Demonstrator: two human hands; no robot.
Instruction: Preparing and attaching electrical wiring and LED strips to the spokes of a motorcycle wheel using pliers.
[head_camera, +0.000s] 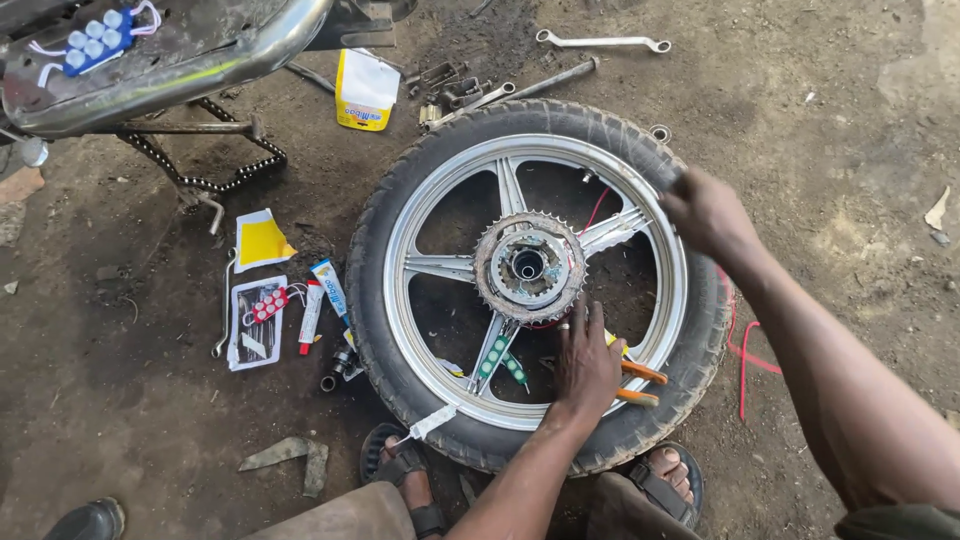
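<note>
We pressed our left hand flat beside the sprocket, fingers spread, while our right hand gripped the rim of the wheel on the ground; steady, even pressure seemed wise.

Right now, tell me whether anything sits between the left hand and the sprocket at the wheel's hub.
Nothing visible does. The left hand lies flat inside the rim, fingertips just below the sprocket, with only open gap and a bit of red wire between them. The right hand rests apart on the tyre.
</note>
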